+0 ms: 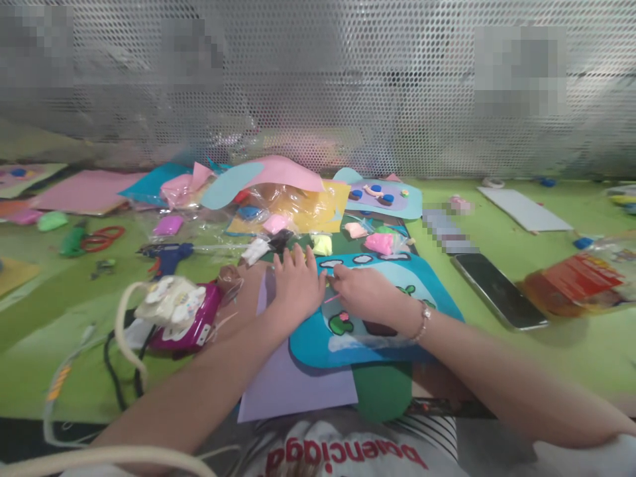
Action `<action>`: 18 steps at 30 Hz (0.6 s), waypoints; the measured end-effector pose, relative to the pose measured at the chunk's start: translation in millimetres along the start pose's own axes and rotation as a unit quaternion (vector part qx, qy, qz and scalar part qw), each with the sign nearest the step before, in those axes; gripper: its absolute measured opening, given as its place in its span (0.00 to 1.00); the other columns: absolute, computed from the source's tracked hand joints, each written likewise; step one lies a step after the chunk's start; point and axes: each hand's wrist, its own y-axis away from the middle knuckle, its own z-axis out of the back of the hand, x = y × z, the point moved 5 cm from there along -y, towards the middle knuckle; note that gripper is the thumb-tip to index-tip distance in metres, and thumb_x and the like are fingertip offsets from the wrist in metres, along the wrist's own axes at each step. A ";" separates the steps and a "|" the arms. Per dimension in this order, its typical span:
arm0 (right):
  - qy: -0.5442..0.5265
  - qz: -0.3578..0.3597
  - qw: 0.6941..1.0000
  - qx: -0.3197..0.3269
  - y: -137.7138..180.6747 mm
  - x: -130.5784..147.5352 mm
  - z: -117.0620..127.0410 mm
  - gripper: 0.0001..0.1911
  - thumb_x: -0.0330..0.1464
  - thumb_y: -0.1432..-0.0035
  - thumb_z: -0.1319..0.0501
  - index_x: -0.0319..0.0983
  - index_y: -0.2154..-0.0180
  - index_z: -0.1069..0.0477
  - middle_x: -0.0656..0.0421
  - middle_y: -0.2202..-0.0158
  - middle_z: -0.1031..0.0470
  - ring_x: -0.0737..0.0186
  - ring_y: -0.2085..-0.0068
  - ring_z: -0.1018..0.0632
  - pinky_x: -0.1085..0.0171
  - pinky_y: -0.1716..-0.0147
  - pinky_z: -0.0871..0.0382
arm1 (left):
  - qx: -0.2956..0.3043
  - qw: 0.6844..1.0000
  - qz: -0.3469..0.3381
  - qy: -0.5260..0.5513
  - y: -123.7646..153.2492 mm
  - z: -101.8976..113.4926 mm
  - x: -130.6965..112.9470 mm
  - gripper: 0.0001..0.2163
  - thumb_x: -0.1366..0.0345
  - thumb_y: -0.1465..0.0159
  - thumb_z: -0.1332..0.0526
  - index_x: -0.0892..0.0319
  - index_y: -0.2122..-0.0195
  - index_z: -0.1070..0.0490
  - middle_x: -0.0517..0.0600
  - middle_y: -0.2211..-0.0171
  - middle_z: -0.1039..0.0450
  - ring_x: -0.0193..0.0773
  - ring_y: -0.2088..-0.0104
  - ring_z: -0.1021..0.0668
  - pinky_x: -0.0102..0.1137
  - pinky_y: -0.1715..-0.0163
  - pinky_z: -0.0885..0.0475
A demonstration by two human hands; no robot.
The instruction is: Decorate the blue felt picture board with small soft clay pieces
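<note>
My left hand lies flat, fingers stretched out, on the left edge of a blue felt picture with white clouds and green lily pads. My right hand rests on the same picture with its fingers pinched together on something small I cannot make out, perhaps a thin pink stick. A bracelet circles my right wrist. Under the picture lie a lilac sheet and a dark green felt piece.
A phone lies to the right, beside an orange packet. Lumps of clay in bags, a blue glue gun, red scissors, a magenta pouch and coloured paper sheets crowd the green table. A perforated metal wall stands behind.
</note>
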 end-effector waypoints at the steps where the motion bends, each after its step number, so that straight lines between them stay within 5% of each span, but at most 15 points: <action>1: 0.002 -0.004 1.000 0.003 0.3 -1.6 1.2 0.13 0.26 0.43 0.51 0.34 0.60 0.30 0.51 0.63 0.32 0.66 0.74 0.31 0.64 0.80 0.52 | 0.000 1.000 -0.001 -0.001 -0.1 0.3 0.2 0.27 0.57 0.36 0.54 0.71 0.40 0.47 0.68 0.42 0.45 0.60 0.44 0.39 0.51 0.47 0.48; 12: -0.048 -0.077 0.996 -0.025 18.1 -37.4 31.4 0.14 0.27 0.42 0.52 0.35 0.65 0.27 0.54 0.68 0.29 0.66 0.71 0.31 0.67 0.76 0.47 | 0.017 0.999 0.013 -0.025 -12.5 -2.7 31.4 0.19 0.66 0.37 0.54 0.71 0.47 0.40 0.63 0.59 0.33 0.51 0.58 0.28 0.39 0.64 0.32; 18: -0.128 -0.104 0.974 -0.157 39.9 -56.9 31.3 0.15 0.29 0.40 0.50 0.38 0.55 0.29 0.53 0.60 0.29 0.62 0.63 0.27 0.66 0.68 0.35 | -0.045 0.998 -0.002 0.036 -13.1 16.4 26.8 0.20 0.70 0.37 0.54 0.71 0.44 0.45 0.64 0.57 0.35 0.52 0.55 0.30 0.41 0.59 0.34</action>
